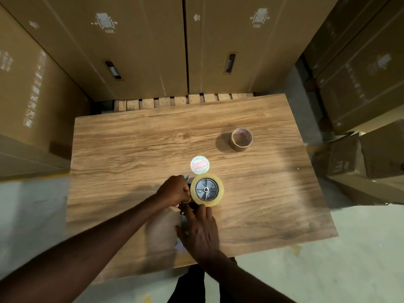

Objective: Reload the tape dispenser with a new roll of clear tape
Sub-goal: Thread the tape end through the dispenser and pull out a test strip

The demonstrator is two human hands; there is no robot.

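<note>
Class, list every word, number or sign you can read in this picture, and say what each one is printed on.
"SIDE", under a crossed-out symbol: left tall carton
"SIDE", under the same symbol: right tall carton
Red print on the round label lying on the table: too blurred to read
White handling symbols on the far-left carton: too small to read

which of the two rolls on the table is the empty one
The brown cardboard core standing alone at the far right is empty, with no tape on it. The other roll, between the hands, is thick with clear tape and sits on the dispenser's hub.
</note>
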